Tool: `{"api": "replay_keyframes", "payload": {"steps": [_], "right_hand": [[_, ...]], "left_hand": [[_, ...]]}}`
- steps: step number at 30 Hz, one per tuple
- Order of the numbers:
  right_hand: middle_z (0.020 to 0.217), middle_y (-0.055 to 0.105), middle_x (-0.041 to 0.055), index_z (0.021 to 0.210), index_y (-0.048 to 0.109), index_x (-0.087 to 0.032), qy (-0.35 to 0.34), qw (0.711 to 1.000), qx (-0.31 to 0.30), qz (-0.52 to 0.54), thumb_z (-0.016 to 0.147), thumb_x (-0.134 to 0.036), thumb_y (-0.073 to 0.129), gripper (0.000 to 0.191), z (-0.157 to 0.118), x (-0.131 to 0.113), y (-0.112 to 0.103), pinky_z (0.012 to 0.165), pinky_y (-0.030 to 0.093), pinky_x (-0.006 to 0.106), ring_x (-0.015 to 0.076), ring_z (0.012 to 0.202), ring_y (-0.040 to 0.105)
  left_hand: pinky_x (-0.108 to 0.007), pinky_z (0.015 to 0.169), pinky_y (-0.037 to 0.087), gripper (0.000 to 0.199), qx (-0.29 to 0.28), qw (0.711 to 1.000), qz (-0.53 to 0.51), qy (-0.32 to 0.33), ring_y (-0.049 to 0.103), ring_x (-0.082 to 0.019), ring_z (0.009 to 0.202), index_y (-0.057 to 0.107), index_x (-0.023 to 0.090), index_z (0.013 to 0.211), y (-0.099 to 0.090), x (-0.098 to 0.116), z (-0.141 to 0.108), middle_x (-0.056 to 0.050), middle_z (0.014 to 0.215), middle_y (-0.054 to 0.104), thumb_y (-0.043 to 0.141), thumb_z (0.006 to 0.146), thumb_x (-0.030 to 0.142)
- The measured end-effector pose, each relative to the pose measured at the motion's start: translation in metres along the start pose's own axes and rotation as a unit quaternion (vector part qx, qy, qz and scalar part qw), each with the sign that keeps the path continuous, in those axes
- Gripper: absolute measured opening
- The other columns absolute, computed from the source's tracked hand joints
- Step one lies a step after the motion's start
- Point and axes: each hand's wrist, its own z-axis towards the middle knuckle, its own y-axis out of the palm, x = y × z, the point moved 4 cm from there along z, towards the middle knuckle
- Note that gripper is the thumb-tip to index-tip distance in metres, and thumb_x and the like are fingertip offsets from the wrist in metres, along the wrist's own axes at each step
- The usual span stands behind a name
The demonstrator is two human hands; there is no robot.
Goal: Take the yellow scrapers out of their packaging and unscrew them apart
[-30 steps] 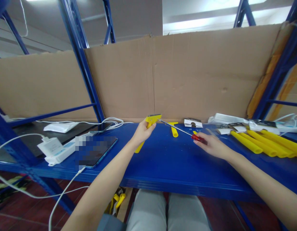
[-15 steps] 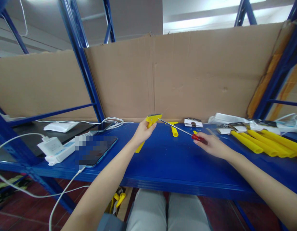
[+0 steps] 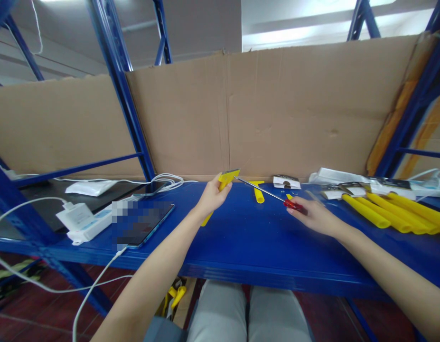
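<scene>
My left hand is closed round a yellow scraper, its wide head raised above the blue shelf and its handle end showing below my palm. A dark strip runs along the head's top edge. In my right hand is a screwdriver with a red handle and a long metal shaft. Its tip meets the right side of the scraper's head; the exact contact spot is too small to make out. Behind the shaft a second yellow scraper-shaped piece lies on the shelf.
Several yellow handles lie at right beside white packages. A small white-and-black card rests by the cardboard wall. At left are a phone, a power strip and white cables. Yellow pieces fill a box below.
The scraper's head has tilted slightly in my left hand. The screwdriver tip stays against it, and both hands are in nearly the same place.
</scene>
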Motion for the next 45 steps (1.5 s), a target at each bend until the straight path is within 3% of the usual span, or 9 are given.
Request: {"api": "replay_keyframes", "payload": {"steps": [8, 22, 29, 38, 45], "right_hand": [[0.060, 0.061, 0.0020, 0.084, 0.056, -0.022, 0.003, 1.000, 0.002, -0.004, 0.088, -0.040, 0.043, 0.023, 0.000, -0.001, 0.001, 0.051, 0.039, 0.028, 0.0162, 0.050, 0.054], [0.060, 0.062, 0.0021, 0.083, 0.058, -0.022, 0.003, 1.000, 0.002, 0.001, 0.088, -0.042, 0.044, 0.025, 0.000, 0.000, 0.001, 0.048, 0.038, 0.027, 0.0156, 0.048, 0.053], [0.061, 0.062, 0.0021, 0.083, 0.058, -0.022, 0.004, 1.000, -0.001, 0.008, 0.088, -0.043, 0.044, 0.026, 0.000, 0.000, 0.001, 0.049, 0.039, 0.028, 0.0156, 0.049, 0.054], [0.064, 0.061, 0.0022, 0.084, 0.058, -0.021, 0.019, 0.998, -0.026, 0.052, 0.088, -0.046, 0.044, 0.029, 0.000, 0.006, 0.006, 0.053, 0.042, 0.029, 0.0167, 0.056, 0.055], [0.071, 0.064, 0.0043, 0.087, 0.061, -0.020, 0.038, 0.995, -0.049, 0.074, 0.088, -0.051, 0.043, 0.036, -0.001, 0.009, 0.009, 0.058, 0.046, 0.032, 0.0189, 0.061, 0.058]], "left_hand": [[-0.029, 0.079, 0.050, 0.026, 0.001, 0.999, 0.030, 0.017, 0.066, -0.019, 0.084, 0.060, 0.015, 0.104, 0.002, -0.001, -0.001, -0.006, 0.093, 0.071, 0.050, 0.084, 0.028], [-0.028, 0.069, 0.048, 0.023, 0.015, 0.999, 0.038, 0.013, 0.060, -0.017, 0.069, 0.060, 0.015, 0.096, 0.000, -0.003, -0.001, -0.002, 0.075, 0.066, 0.051, 0.084, 0.032], [-0.030, 0.077, 0.050, 0.025, 0.010, 0.999, 0.041, 0.025, 0.064, -0.019, 0.079, 0.061, 0.015, 0.100, 0.001, -0.001, -0.002, -0.004, 0.081, 0.068, 0.049, 0.085, 0.032], [-0.028, 0.079, 0.049, 0.028, 0.000, 0.998, 0.049, 0.034, 0.064, -0.018, 0.084, 0.060, 0.015, 0.106, 0.000, 0.006, -0.002, -0.005, 0.092, 0.070, 0.049, 0.084, 0.030], [-0.025, 0.075, 0.048, 0.030, -0.003, 0.998, 0.058, 0.033, 0.064, -0.017, 0.080, 0.060, 0.016, 0.107, -0.002, 0.009, -0.003, -0.003, 0.089, 0.071, 0.050, 0.083, 0.030]]}}
